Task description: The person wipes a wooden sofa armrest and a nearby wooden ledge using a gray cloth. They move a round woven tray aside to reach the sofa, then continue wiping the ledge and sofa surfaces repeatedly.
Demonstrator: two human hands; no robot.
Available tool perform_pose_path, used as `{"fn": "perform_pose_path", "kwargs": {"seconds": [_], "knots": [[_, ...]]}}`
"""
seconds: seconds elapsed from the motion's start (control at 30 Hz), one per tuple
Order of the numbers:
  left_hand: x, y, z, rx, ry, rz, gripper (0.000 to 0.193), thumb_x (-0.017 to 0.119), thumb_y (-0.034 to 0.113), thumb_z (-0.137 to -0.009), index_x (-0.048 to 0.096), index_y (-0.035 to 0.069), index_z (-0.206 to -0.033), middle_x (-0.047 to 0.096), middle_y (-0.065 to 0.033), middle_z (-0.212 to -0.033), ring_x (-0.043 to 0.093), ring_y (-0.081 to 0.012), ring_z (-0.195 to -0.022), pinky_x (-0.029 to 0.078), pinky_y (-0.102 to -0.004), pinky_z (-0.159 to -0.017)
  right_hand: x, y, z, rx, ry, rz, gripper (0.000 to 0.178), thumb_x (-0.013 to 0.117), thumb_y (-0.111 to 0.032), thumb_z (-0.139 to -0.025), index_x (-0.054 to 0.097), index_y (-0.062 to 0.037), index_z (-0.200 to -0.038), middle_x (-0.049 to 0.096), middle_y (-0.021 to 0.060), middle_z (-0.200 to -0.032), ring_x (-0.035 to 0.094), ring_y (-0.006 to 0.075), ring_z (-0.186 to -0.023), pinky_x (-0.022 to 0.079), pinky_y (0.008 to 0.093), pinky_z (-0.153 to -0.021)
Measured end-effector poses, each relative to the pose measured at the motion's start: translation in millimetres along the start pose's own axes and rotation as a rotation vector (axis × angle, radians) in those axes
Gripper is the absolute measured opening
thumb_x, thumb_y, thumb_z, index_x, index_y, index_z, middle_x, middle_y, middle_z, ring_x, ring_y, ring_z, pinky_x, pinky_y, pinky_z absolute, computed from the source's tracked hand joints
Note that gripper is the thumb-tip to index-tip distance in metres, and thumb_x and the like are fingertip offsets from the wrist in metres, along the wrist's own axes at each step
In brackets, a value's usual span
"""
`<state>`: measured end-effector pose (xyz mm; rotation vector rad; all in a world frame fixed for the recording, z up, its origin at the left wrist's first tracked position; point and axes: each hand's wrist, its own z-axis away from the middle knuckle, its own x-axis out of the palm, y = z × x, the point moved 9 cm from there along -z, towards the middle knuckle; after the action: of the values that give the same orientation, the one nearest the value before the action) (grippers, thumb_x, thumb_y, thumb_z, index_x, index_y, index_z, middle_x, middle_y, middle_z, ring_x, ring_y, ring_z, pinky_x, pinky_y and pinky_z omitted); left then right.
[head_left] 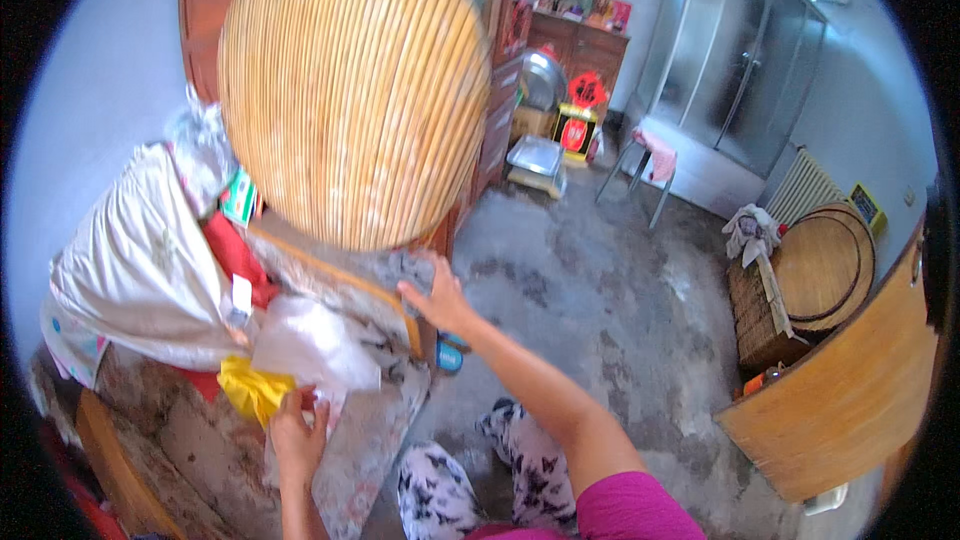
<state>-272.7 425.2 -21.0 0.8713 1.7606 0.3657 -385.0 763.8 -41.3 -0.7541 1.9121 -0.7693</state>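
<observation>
On the left, my left hand (pixel 297 435) has its fingertips pinched together on a crumpled clear plastic bag (pixel 318 342). A bunched yellow bag or cloth (pixel 253 390) lies right against those fingers. My right hand (pixel 440 298) reaches forward with thumb and fingers apart, holding nothing, by the wooden-edged arm of a couch (pixel 335 278). Just beyond it a large round mat of thin cane strips (pixel 355 90) stands upright, its lower rim close to my fingertips. Whether they touch the mat or the couch arm, I cannot tell.
A shiny pale cloth (pixel 145 255) is heaped on the couch's left, beside red fabric (pixel 240 260). At the back are a platform scale (pixel 537 160), a stool (pixel 652 165) and a glass shower cabin (pixel 725 70). Right, a woven chest (pixel 758 315) stands beyond a wooden door (pixel 830 390).
</observation>
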Motion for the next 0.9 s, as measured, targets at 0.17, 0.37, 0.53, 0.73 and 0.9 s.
{"fn": "perform_pose_path", "kwargs": {"seconds": [0.17,0.37,0.53,0.73,0.9], "knots": [[2.8,29.3,-13.7,0.076,-0.010,0.031,0.031,0.075,0.017,-0.087,0.066,0.005,-0.115,0.071,-0.0121,-0.095,0.069,-0.0298,-0.084,0.053,-0.0440,-0.075,-4.2,-1.9,3.7,-0.018,0.008,-0.011,0.072,0.072,-0.051,-0.090,0.047,-0.0094,-0.144,0.054,0.0222,-0.137,0.051,0.0401,-0.131,0.039,0.0517,-0.109],[23.5,61.6,-4.5,0.217,-0.066,0.068,0.035,0.077,0.012,-0.084,0.066,0.005,-0.116,0.071,-0.0117,-0.096,0.070,-0.0277,-0.086,0.053,-0.0420,-0.079,-7.8,-1.2,3.2,-0.080,0.060,0.006,0.067,0.072,-0.050,-0.091,0.049,-0.0110,-0.141,0.057,0.0229,-0.128,0.057,0.0422,-0.121,0.046,0.0513,-0.101],[54.1,59.4,14.4,0.224,-0.192,0.097,0.034,0.078,0.021,-0.086,0.067,0.009,-0.116,0.070,-0.0057,-0.097,0.070,-0.0225,-0.089,0.048,-0.0403,-0.085,-5.4,-13.2,5.4,-0.064,0.024,0.002,0.066,0.071,-0.049,-0.091,0.049,-0.0100,-0.140,0.058,0.0225,-0.126,0.057,0.0433,-0.120,0.047,0.0519,-0.099],[77.2,80.9,26.4,0.224,-0.366,0.255,0.038,0.078,0.014,-0.086,0.064,0.004,-0.119,0.070,-0.0133,-0.101,0.070,-0.0274,-0.090,0.054,-0.0389,-0.083,-10.5,-13.5,2.7,-0.133,0.079,-0.025,0.063,0.071,-0.047,-0.093,0.050,-0.0088,-0.138,0.060,0.0223,-0.123,0.057,0.0427,-0.120,0.046,0.0509,-0.099],[88.5,100.1,33.3,0.272,-0.391,0.313,0.042,0.078,0.015,-0.086,0.063,0.004,-0.123,0.070,-0.0141,-0.104,0.070,-0.0279,-0.091,0.054,-0.0398,-0.082,-11.3,-10.7,5.3,-0.059,0.045,0.025,0.066,0.070,-0.048,-0.093,0.048,-0.0079,-0.141,0.058,0.0226,-0.126,0.057,0.0418,-0.121,0.045,0.0507,-0.101]]}}
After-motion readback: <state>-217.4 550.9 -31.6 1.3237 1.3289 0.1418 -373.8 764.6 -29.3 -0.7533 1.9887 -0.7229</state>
